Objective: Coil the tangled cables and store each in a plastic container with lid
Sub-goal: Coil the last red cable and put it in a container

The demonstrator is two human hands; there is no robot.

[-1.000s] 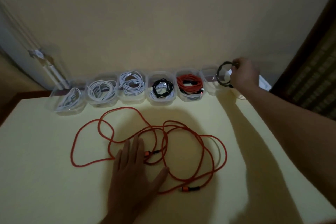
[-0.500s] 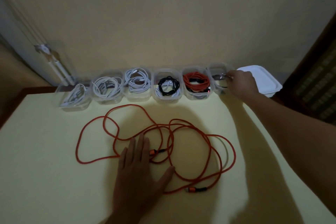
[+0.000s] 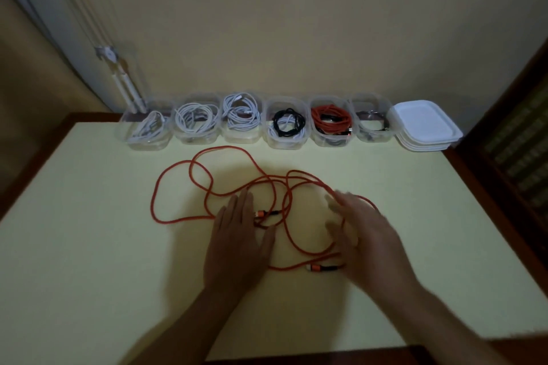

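Counted 6 clear containers (image 3: pixel 284 144) in a row at the far edge of the table (image 3: pixel 89 246), each with coiled cable inside, plus 1 stack of white lids (image 3: pixel 424 124) at the row's right end. Found 1 orange cable (image 3: pixel 285 207) tangled and loose on the table. Kept the left hand (image 3: pixel 237 243) flat on it as before, fingers straight; brought the right hand (image 3: pixel 364 240), blurred with fingers spread and gripping nothing, back from the 6th container to the cable's right loops
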